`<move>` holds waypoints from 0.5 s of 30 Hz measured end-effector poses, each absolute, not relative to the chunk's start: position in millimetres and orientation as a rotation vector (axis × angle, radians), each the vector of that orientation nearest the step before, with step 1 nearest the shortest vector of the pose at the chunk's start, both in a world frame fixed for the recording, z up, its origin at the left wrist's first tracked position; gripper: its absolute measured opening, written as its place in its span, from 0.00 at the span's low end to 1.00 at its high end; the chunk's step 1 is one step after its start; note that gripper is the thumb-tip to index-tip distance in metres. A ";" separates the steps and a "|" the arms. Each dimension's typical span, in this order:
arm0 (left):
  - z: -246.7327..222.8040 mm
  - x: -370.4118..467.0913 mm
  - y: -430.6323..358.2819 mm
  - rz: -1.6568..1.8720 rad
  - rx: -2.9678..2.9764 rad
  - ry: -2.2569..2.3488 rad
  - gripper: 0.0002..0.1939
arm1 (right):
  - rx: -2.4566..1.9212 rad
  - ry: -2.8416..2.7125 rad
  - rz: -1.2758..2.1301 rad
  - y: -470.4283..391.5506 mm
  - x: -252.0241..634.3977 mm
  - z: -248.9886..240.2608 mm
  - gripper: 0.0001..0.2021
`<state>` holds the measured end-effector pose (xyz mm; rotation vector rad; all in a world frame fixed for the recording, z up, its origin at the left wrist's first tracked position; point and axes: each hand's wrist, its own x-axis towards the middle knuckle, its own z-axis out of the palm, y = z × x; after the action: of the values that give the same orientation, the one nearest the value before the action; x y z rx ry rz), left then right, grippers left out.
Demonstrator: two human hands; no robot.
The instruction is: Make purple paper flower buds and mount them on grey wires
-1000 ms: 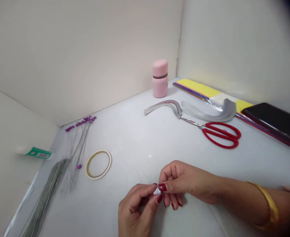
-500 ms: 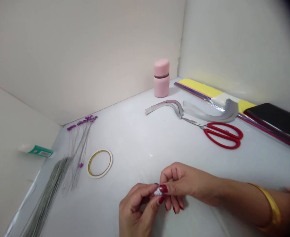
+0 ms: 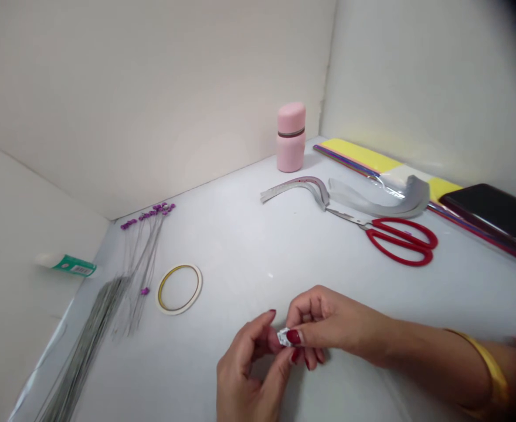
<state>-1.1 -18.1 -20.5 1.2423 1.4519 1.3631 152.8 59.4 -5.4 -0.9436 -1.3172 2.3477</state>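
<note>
My right hand [image 3: 322, 322] pinches a small folded silvery-white piece [image 3: 283, 336] between its thumb and forefinger, low in the middle of the view. What exactly the piece is cannot be made out. Just left of it, my left hand [image 3: 253, 363] has its index finger raised off the piece and its thumb held apart below. The left middle finger is close behind the piece; whether it touches is unclear. Beyond the hands lie red-handled scissors [image 3: 401, 240], blades pointing left at curved grey-white strips [image 3: 299, 184].
At left are a tape roll [image 3: 159, 296], thin wires with purple tips [image 3: 145, 291] and a bundle of grey wires [image 3: 88, 346]. A green-labelled tube [image 3: 75, 265] lies at the edge. Behind stand a pink flask [image 3: 291, 143], yellow-topped packaged sheets [image 3: 355, 152] and a dark phone-like object [image 3: 495, 214].
My left index finger has lifted away from the small piece, and the piece has turned a little in my right hand's pinch. The whole view has shifted slightly.
</note>
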 end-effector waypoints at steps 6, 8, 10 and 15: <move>-11.7 -7.0 -13.7 1.179 1.165 1.424 0.08 | -1.003 -1.439 2.223 58.5 150.2 -0.9 0.10; -8.0 -8.3 -12.1 1.113 1.289 1.432 0.10 | -0.994 -1.494 2.171 57.1 149.9 -0.9 0.09; -5.9 -8.0 -11.9 1.073 1.437 1.470 0.11 | -0.983 -1.534 2.120 56.0 149.9 -1.2 0.09; -7.0 -5.9 -15.2 0.998 1.708 1.689 0.13 | -0.980 -1.539 2.129 54.7 149.7 -1.4 0.11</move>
<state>-5.9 -15.2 -7.0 1.7084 1.6889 0.9979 149.7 54.7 -1.4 -0.9796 -1.5394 2.1294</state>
